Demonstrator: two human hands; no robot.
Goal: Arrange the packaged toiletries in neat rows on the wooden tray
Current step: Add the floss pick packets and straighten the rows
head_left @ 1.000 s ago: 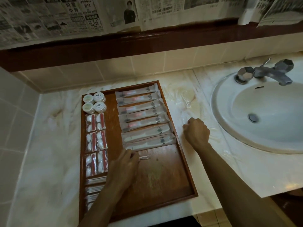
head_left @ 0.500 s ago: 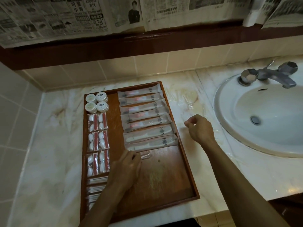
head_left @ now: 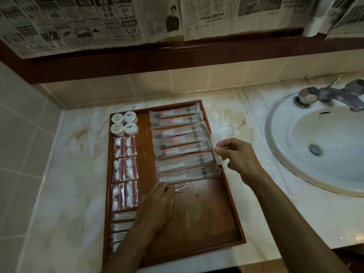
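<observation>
Marble counter [head_left: 65, 194], pale and veined, carries the wooden tray [head_left: 234, 203] lengthwise beside a sink [head_left: 315, 146] at three o'clock, with newspaper [head_left: 110, 20] hung along the wall at twelve.

Nearest, at six o'clock on the tray, flat cotton-swab packets [head_left: 123, 223] are laid in a column along the left rim. The left hand [head_left: 157, 203] is rested on the tray floor just past them, its fingers curled down onto a small clear packet [head_left: 180, 187] lying directly below the long sachets; whether the packet is pinched or only pressed cannot be told.

Farther up the left column, red-and-white packets [head_left: 125, 170] are set in pairs, and four round white tubs [head_left: 124, 123] are grouped at eleven o'clock. The right column is filled by long translucent sachets [head_left: 181, 142], overlapped like shingles (slightly skewed, their right ends overhanging the rim).

At two o'clock the right hand [head_left: 238, 156] is held above the tray's right edge, a thin white packet [head_left: 215, 148] pinched between thumb and fingertips, the remaining fingers loosely curled. More clear wrappers [head_left: 234, 119] are left on the counter beyond it.

The placing step is judged to be in hand: the pinched packet would next need to be carried over the rim and laid flat on the bare wood at five o'clock, squared to the sachets above. About half the right column appears unfilled.
</observation>
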